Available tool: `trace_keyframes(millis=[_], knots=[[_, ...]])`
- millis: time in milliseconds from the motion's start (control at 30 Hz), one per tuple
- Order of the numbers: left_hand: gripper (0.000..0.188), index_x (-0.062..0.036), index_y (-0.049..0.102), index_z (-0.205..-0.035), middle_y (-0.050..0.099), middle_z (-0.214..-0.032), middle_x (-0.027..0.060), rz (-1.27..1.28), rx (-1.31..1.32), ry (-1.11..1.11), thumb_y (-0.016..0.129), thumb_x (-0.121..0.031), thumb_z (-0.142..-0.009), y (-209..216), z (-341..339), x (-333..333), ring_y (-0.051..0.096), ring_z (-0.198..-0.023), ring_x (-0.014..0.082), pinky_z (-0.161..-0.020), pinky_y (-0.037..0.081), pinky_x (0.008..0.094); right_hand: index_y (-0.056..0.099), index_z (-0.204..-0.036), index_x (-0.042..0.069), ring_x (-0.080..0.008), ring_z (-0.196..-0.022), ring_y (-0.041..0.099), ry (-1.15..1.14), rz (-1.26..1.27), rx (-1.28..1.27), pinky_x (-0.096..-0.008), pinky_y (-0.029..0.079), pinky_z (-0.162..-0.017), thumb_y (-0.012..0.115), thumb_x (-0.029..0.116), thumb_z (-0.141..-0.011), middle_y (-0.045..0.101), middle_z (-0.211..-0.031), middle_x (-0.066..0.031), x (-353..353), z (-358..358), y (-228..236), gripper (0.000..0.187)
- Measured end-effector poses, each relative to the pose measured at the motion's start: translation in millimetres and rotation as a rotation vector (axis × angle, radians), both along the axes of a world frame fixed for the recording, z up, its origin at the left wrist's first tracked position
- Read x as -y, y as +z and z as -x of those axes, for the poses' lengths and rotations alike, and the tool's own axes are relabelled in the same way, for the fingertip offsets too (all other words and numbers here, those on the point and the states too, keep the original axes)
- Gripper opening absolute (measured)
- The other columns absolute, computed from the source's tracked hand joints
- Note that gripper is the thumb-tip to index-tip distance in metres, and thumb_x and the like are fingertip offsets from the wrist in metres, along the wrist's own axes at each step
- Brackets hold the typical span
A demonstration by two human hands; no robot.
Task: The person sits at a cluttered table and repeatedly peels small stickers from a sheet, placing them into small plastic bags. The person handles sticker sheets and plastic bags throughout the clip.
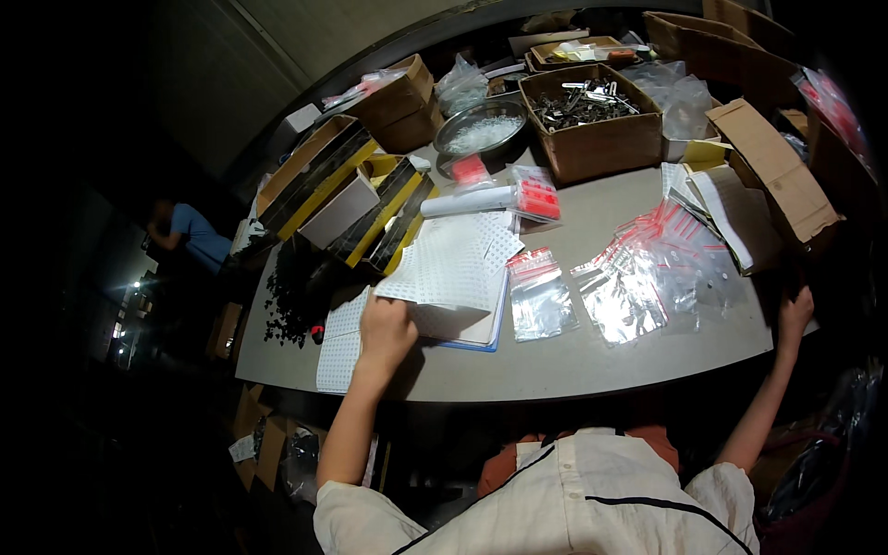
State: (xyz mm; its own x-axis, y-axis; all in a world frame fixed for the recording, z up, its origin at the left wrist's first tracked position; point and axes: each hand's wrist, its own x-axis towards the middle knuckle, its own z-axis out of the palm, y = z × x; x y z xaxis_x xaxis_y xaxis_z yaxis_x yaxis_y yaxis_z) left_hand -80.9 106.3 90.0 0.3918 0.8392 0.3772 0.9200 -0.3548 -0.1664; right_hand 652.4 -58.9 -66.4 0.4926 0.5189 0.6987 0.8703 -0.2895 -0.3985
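Observation:
My left hand is closed on the near left corner of a white sheet of small printed labels, lifting that edge. Under the sheet lies a pad with a blue edge. Another label sheet lies flat left of my wrist. At the table's far right edge, my right hand has its fingers curled, below an open cardboard box; what they hold, if anything, is hidden. Between my hands are a stack of clear zip bags and a spread of red-edged zip bags.
Small black parts are heaped at the left beside black-and-yellow boxes. Behind stand a metal bowl of clear pieces and a carton of metal parts. A paper roll lies mid-table. Another person is far left.

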Motion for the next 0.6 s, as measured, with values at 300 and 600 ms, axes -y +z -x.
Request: trace_keyframes(millis=[300, 600], knots=[[0.023, -0.0009, 0.069, -0.085, 0.065, -0.098, 0.0103, -0.071, 0.914, -0.412, 0.052, 0.005, -0.07, 79, 32, 26, 0.059, -0.097, 0.0214, -0.091, 0.046, 0.0342, 0.065, -0.127, 0.004, -0.0379, -0.105, 0.066, -0.015, 0.132, -0.1, -0.0398, 0.05, -0.094, 0.059, 0.011, -0.095, 0.068, -0.118, -0.0211, 5, 12, 14, 0.033], [0.037, -0.0104, 0.064, -0.086, 0.044, -0.149, 0.0156, 0.571, 1.802, -1.252, 0.089, -0.034, -0.074, 50, 10, 37, 0.049, -0.135, 0.0401, -0.104, 0.055, 0.0522, 0.068, -0.107, -0.001, -0.0169, -0.107, 0.061, 0.685, -0.42, -0.609, -0.0301, 0.049, -0.094, 0.05, -0.002, -0.085, 0.064, -0.117, -0.0108, 2, 191, 93, 0.028]])
